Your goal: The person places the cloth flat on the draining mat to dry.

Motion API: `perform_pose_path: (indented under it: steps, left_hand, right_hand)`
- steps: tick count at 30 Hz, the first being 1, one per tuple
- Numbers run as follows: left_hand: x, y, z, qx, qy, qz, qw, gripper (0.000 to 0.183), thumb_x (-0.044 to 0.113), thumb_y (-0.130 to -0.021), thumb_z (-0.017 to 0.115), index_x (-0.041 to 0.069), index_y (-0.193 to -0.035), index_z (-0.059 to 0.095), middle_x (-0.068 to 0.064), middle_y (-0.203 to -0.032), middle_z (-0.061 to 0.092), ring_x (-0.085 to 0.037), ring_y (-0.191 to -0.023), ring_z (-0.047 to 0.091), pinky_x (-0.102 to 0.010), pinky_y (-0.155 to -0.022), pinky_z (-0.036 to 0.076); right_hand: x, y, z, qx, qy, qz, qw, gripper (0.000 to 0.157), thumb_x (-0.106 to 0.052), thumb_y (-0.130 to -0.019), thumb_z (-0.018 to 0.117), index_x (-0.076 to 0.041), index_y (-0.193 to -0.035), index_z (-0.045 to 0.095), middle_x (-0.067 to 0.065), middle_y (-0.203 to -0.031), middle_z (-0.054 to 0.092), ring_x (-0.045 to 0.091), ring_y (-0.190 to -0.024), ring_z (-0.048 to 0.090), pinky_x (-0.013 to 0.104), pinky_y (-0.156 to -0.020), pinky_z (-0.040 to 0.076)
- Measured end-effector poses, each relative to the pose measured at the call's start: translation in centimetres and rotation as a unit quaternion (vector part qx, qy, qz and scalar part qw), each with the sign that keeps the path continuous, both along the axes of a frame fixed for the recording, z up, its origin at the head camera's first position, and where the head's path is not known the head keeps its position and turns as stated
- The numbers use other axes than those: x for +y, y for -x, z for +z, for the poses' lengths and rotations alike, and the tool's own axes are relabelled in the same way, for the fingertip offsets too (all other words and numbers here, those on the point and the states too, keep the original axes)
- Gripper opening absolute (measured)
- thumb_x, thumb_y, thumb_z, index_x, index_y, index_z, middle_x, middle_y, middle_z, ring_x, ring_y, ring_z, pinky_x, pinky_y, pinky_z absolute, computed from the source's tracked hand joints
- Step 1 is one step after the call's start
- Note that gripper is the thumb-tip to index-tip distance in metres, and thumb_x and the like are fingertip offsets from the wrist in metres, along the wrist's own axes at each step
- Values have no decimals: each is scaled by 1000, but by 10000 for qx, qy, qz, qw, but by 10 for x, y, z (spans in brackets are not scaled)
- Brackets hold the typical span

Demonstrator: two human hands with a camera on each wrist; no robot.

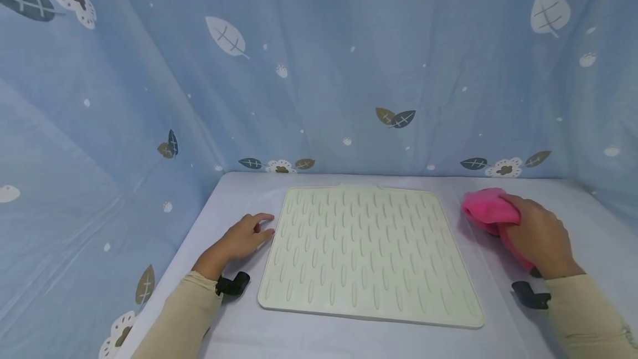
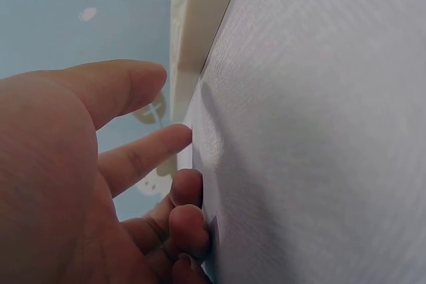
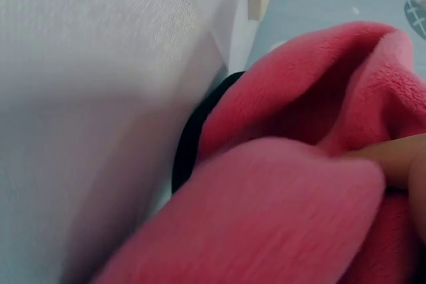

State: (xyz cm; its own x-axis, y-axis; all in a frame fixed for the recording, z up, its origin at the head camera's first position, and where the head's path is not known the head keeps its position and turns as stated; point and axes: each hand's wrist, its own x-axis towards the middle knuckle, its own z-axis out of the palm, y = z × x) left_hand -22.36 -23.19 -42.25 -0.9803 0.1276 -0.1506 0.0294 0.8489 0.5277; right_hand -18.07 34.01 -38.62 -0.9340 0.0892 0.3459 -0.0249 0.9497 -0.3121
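A cream mat (image 1: 361,254) with rows of raised oval ridges lies flat on the white-covered table. Beside its left edge rests my left hand (image 1: 244,235), holding nothing; thumb and index finger reach toward the rim, the other fingers curl loosely. In the left wrist view those fingertips (image 2: 190,227) meet the tabletop, with the mat's edge (image 2: 193,38) just beyond. To the right of the mat, my right hand (image 1: 540,234) grips a bunched pink fleecy cloth (image 1: 488,206). A dark rim (image 3: 190,144) shows under the cloth in the right wrist view; what it belongs to is hidden.
Blue fabric (image 1: 319,71) printed with leaves and flowers hangs behind the table and along its left side. Each wrist carries a small black camera mount, one at the left wrist (image 1: 233,283) and one at the right (image 1: 530,295). The white tabletop (image 1: 319,337) stretches around the mat.
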Motion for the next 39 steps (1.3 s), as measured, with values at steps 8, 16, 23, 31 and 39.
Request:
perform_pose_path:
  steps: [8,16,23,31,39]
  left_hand:
    - [2,3,1,-1,-22,-26,10000,49,34,-99,60,16,-145,53,-10,-102,52,-21,-83,49,-32,-68,40]
    - [1,4,2,-25,66,-96,9999,50,36,-99,60,18,-146,52,-11,-105,53,-22,-85,50,-33,-69,40]
    - [0,4,4,-32,155,-133,9998,53,37,-99,61,17,-147,50,-12,-105,52,-22,-85,50,-33,-69,41]
    - [0,2,3,-20,183,-154,9997,53,36,-98,61,17,-147,51,-12,-104,51,-23,-83,49,-33,-69,40]
    - [2,1,5,-57,268,-142,9995,54,38,-98,61,19,-148,49,-13,-106,51,-23,-83,50,-33,-68,39]
  right_hand:
    - [-6,1,3,615,86,46,9981,54,3,-82,67,9,-133,54,39,-111,58,57,-95,57,72,-85,44]
    - [-17,0,8,1047,175,10,9943,55,4,-81,70,8,-134,55,37,-112,60,56,-99,57,71,-88,45]
    - [-29,-3,17,1385,329,121,9897,54,6,-80,71,7,-132,57,35,-113,61,55,-101,58,71,-87,45]
    - [-40,-5,23,1688,447,257,9843,58,7,-79,71,5,-135,56,33,-117,61,55,-104,58,71,-88,45]
    - [-46,-8,23,1813,542,285,9815,62,8,-77,74,3,-136,57,33,-119,61,55,-106,57,70,-91,44]
